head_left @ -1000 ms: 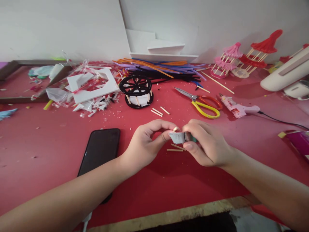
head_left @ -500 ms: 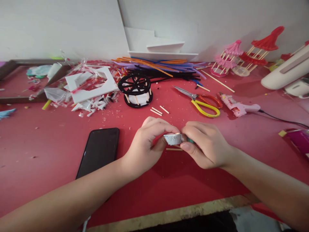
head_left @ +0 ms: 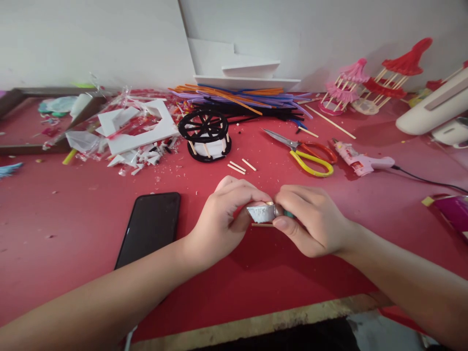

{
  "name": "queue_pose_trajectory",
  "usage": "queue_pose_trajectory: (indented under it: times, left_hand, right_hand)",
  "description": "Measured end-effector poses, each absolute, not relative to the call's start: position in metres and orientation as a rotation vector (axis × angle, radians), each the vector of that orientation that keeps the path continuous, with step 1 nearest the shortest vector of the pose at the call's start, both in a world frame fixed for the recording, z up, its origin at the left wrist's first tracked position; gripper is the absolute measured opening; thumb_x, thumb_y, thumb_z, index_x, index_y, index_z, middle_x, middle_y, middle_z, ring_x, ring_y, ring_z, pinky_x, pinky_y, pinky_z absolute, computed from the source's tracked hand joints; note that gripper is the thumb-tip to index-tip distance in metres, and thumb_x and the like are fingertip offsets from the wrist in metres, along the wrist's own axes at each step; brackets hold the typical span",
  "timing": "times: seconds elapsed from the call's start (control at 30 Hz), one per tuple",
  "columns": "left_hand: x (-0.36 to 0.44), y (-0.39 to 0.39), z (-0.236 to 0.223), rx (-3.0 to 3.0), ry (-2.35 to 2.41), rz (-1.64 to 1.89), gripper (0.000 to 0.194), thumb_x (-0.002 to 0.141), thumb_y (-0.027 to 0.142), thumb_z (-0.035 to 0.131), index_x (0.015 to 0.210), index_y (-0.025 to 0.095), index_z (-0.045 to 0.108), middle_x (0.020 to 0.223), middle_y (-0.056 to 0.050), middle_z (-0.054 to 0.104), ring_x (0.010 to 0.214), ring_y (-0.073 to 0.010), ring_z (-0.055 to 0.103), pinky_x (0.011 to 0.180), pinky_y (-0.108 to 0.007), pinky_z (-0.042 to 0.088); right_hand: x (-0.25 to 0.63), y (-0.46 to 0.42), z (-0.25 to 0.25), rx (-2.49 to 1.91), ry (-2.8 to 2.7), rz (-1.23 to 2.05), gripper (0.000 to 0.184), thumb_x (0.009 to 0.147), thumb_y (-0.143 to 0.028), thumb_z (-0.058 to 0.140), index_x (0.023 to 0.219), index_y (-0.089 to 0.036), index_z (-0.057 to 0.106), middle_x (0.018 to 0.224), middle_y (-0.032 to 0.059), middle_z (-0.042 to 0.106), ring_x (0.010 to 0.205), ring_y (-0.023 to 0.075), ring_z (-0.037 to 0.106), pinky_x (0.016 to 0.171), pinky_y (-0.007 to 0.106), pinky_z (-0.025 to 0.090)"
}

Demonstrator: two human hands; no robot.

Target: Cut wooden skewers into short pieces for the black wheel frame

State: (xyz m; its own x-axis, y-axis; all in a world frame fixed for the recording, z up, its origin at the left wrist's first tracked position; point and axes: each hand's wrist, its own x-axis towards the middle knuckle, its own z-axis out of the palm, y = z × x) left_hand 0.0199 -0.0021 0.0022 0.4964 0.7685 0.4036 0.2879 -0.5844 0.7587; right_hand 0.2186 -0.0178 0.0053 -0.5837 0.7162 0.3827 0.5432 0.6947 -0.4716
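Observation:
My right hand point(head_left: 312, 219) is closed around a short knife; its grey blade point(head_left: 261, 213) points left, and a bit of green handle shows between my fingers. My left hand point(head_left: 223, 222) is closed in a pinch at the blade, on a thin wooden stick whose pale end point(head_left: 269, 203) just shows above the metal. My fingers hide the rest of that stick. Under the blade, another wooden stick point(head_left: 261, 225) lies on the red table. Just beyond my hands are three short cut sticks point(head_left: 237, 167). Behind them stands a round black frame with wooden posts point(head_left: 204, 136).
Scissors point(head_left: 303, 153) and a pink glue gun point(head_left: 365, 160) lie to the right. A phone point(head_left: 148, 229) is by my left forearm. Fuzzy stems point(head_left: 248, 102) and white foam scraps point(head_left: 142, 129) fill the back. Small pink point(head_left: 347, 87) and red point(head_left: 398, 73) towers stand at the back right.
The blade has shifted slightly left and down against the stick, and its tilt differs a little. Both hands keep their hold in nearly the same place.

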Motion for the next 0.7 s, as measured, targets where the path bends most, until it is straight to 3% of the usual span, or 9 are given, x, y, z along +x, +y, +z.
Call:
queue_pose_trajectory:
  times: [0.33,0.53,0.7]
  left_hand:
    - [0.018,-0.006,0.01,2.22,0.851,1.037,0.015,0.083,0.007,0.059,0.081,0.02,0.065,0.076,0.002,0.068,0.069,-0.0125,0.051,0.072,-0.03,0.036]
    - [0.017,-0.004,0.008,2.237,0.85,1.087,0.022,0.082,0.0,0.052,0.082,0.019,0.064,0.077,0.002,0.069,0.068,-0.012,0.054,0.073,-0.031,0.036]
    - [0.015,-0.008,0.01,2.256,0.809,1.098,0.021,0.087,0.006,0.051,0.078,0.021,0.063,0.074,0.002,0.069,0.067,-0.0121,0.056,0.072,-0.031,0.037]
  right_hand:
    - [0.217,-0.023,0.005,-0.943,-2.282,0.552,0.029,0.092,-0.038,0.043,0.071,-0.021,0.032,0.065,-0.0035,0.037,0.056,0.0104,0.032,0.051,0.026,0.024]
    - [0.213,-0.023,0.005,-0.943,-2.258,0.533,0.028,0.093,-0.037,0.043,0.072,-0.021,0.034,0.065,-0.0035,0.038,0.056,0.0101,0.034,0.052,0.025,0.026]
    - [0.231,-0.008,0.004,-1.132,-2.192,0.388,0.028,0.093,-0.038,0.044,0.071,-0.022,0.038,0.06,-0.0037,0.041,0.052,0.0106,0.037,0.049,0.026,0.026]
